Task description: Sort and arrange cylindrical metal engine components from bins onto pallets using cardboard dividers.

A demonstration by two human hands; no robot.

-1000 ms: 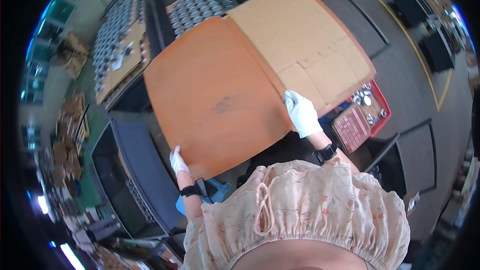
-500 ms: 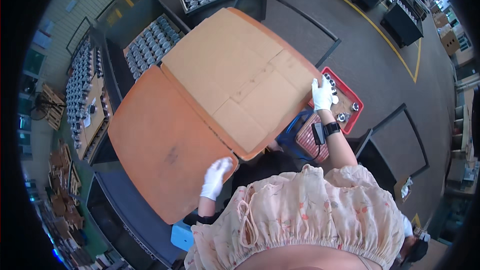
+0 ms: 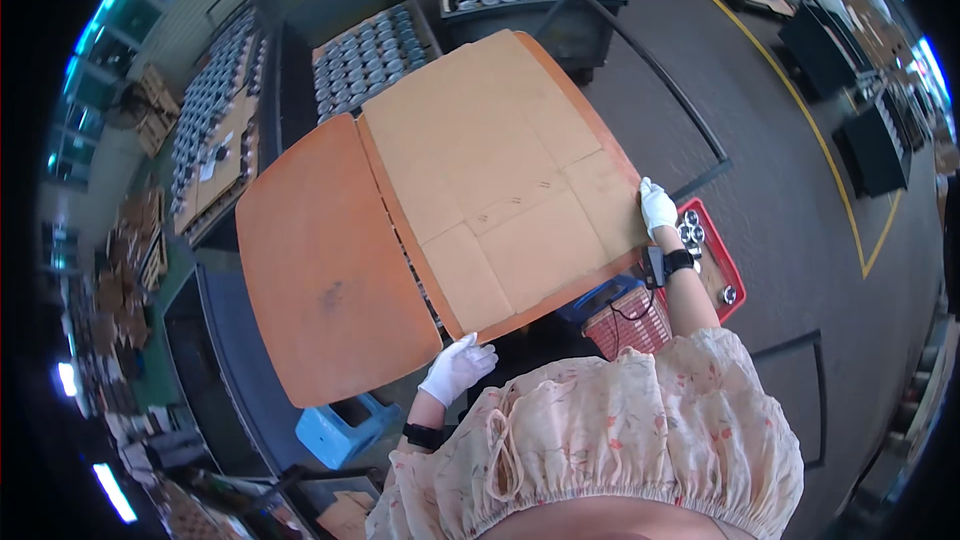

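An orange-brown tabletop [image 3: 590, 100] lies in front of me with a flat cardboard sheet [image 3: 500, 150] covering most of it. Against its left side stands a second, bare orange-brown tabletop [image 3: 320, 260] with a dark smudge. My left hand [image 3: 458, 370], in a white glove, is at the near corner of the covered table, thumb by the edge and fingers apart. At the right edge of that table, my white-gloved right hand [image 3: 657, 208] is closed on the rim; its fingertips are partly hidden.
A red tray [image 3: 735, 265] with several round metal parts sits right of my right hand, above a pink basket [image 3: 630, 325]. A blue stool [image 3: 345, 430] stands at the near left. Dark bins [image 3: 345, 5] of metal parts line the far side. A black rail [image 3: 660, 70] rises at far right.
My left hand has moved off the bare tabletop to the covered table's near corner. My right hand has come from beside the red tray onto the table's rim. The view has turned.
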